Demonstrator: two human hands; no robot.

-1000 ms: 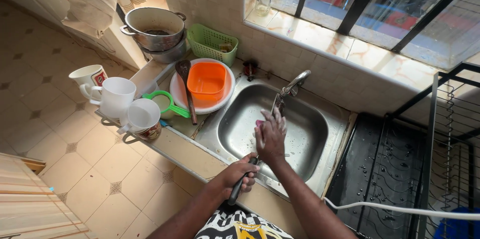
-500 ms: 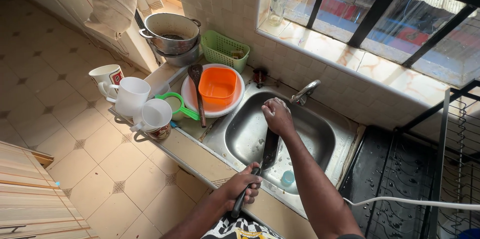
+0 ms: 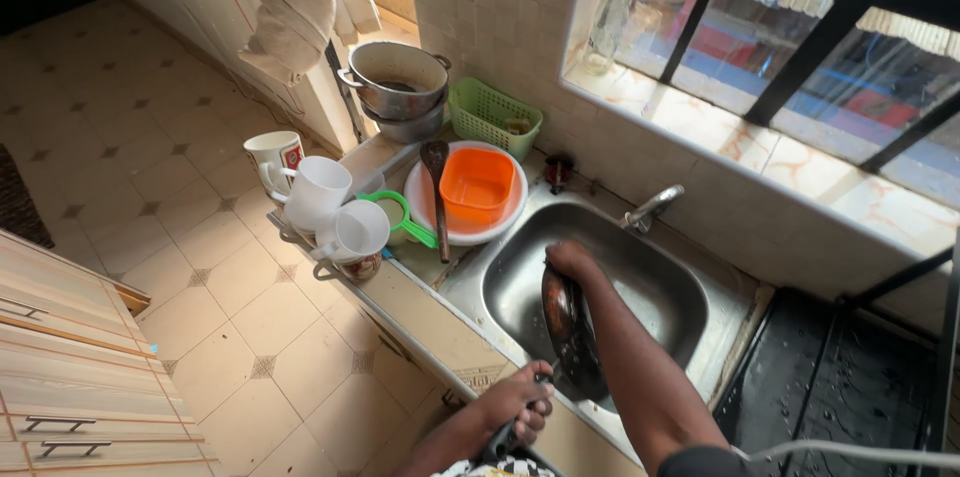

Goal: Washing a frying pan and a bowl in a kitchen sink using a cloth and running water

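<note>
Counted: one frying pan (image 3: 570, 332), dark, tilted on edge over the steel sink (image 3: 668, 289), single basin. Left hand (image 3: 520, 411) clamped on the pan's handle at the near rim of the sink, fingers curled tight round it. Right hand (image 3: 572, 261) at the far upper edge of the pan, fingers curled together and pressed against the pan's inner face; whether anything sits under the fingers cannot be told.

One tap (image 3: 652, 207) just beyond the right hand, at the back of the basin. Left of the right hand: one white plate (image 3: 435, 222) bearing one orange square tub (image 3: 478, 184), with one dark ladle (image 3: 438, 192) laid across the plate. One green cup (image 3: 390, 212) beside the plate. Further left, three white mugs (image 3: 320, 187) grouped at the counter's end, well apart from both hands. Beyond the plate: two metal pots (image 3: 398, 82) stacked, and one green basket (image 3: 493, 117) against the tiled wall.

Against the frame half a second back: pan raised more steeply, its inner face now turned toward the right hand. Right hand shifted from near the tap down onto the pan's top edge. Left hand on the handle as before, same clamp. Camera swung slightly, so counter items sit higher in view; none of them moved relative to each other.
</note>
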